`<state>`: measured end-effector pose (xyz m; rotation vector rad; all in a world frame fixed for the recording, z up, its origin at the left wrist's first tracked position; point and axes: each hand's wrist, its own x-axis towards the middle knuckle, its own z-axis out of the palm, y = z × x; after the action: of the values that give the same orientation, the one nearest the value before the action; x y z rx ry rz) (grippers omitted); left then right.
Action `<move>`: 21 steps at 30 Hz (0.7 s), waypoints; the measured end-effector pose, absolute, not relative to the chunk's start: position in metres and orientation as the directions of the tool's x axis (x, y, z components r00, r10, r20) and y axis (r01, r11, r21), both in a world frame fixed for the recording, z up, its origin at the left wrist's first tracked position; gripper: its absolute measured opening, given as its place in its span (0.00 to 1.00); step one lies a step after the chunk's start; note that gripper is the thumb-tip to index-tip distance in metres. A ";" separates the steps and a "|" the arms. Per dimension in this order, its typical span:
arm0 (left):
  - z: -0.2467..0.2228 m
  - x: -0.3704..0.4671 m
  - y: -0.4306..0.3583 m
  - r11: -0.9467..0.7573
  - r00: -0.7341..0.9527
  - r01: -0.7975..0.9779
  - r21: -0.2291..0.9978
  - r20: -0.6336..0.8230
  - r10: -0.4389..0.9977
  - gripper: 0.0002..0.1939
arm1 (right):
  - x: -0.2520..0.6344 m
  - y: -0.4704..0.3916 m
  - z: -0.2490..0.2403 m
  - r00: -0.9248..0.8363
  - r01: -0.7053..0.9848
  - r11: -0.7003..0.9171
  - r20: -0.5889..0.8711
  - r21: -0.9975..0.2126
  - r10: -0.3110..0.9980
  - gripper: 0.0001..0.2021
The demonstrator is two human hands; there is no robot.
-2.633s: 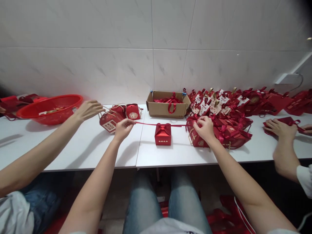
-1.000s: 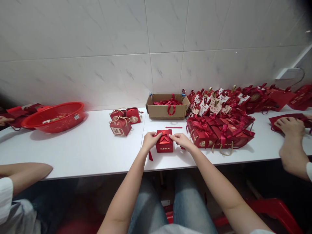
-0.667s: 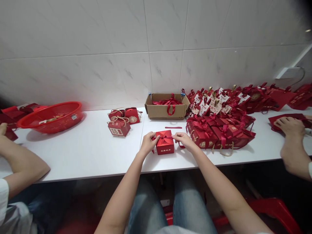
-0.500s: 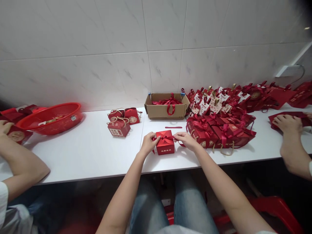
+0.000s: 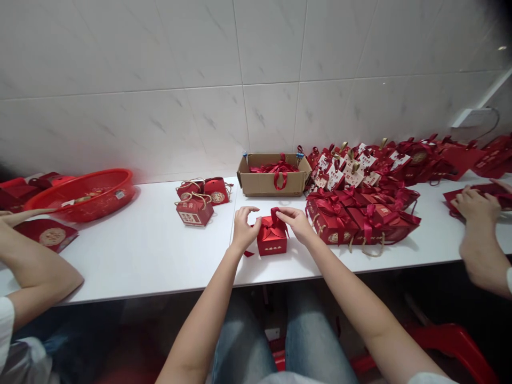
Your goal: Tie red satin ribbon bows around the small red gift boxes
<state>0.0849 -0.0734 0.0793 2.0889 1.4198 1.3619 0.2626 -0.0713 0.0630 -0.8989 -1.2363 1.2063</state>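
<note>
Even, moderate light; soft shadows on white glossy bench (image 5: 152, 250), dark beneath. Faint sheen on grey-veined tiled wall (image 5: 160, 117). Wide-angle stretch, corners darkened, edges soft.

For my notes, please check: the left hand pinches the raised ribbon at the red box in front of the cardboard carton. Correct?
Wrong hand: the right hand pinches the raised ribbon at the red box in front of the cardboard carton; see the head view.

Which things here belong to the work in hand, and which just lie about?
In the work:
shiny red cardboard box beside open left hand
dark red satin ribbon, pinched by right hand
possibly, brown cardboard carton of red ribbons

Apparently lying about:
round red plastic basin
red boxes with tan cords
</note>
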 end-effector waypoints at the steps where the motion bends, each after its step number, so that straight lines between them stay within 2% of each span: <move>1: 0.084 0.089 -0.074 -0.482 0.063 0.556 0.677 0.544 0.837 0.08 | 0.261 -0.071 0.063 -0.087 -0.170 0.185 0.202 -0.968 0.976 0.16; 6: 0.106 0.106 -0.075 -0.425 0.113 0.422 0.801 0.419 0.901 0.11 | 0.254 -0.073 0.065 -0.086 -0.184 0.238 0.257 -0.954 0.963 0.16; 10: 0.113 0.111 -0.079 -0.442 0.073 0.406 0.800 0.454 0.888 0.08 | 0.253 -0.073 0.065 -0.057 -0.238 0.212 0.232 -0.948 0.971 0.17; 15: 0.106 0.105 -0.080 -0.432 0.096 0.448 0.782 0.439 0.893 0.10 | 0.257 -0.073 0.066 -0.185 -0.138 0.183 0.207 -0.973 0.961 0.16; 18: 0.088 0.095 -0.075 -0.329 -0.004 0.507 0.796 0.384 0.923 0.17 | 0.259 -0.074 0.064 -0.151 -0.137 0.193 0.213 -0.972 0.965 0.16; 21: 0.066 0.082 -0.074 -0.136 -0.074 0.613 0.778 0.228 0.971 0.21 | 0.258 -0.075 0.063 -0.151 -0.150 0.191 0.213 -0.970 0.965 0.16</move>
<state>0.0818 -0.0739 0.0655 1.7684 1.7010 1.0896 0.2580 -0.0754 0.0633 -0.8765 -1.3173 1.2336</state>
